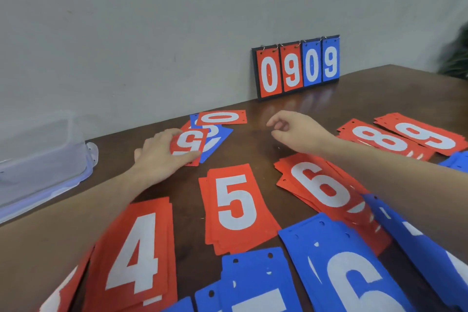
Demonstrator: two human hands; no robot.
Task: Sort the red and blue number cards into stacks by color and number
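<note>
My left hand (162, 153) lies on a red card (190, 143) atop a small unsorted pile with blue cards (217, 138) and a red 0 card (222, 117); fingers and thumb pinch the card's near end. My right hand (296, 132) hovers over bare table to the pile's right, fingers loosely curled, holding nothing. Sorted stacks lie nearer: red 4 (136, 253), red 5 (235, 206), red 6 (321, 185), red 8 (382, 140), red 9 (428, 135), and a blue 6 (354, 278).
A scoreboard (297, 67) reading 0909 leans against the wall at the back. A clear plastic box (38, 159) sits at the table's left edge. More blue cards (255, 284) lie along the near edge and at the right (455, 162). The wooden table (374, 99) meets the wall.
</note>
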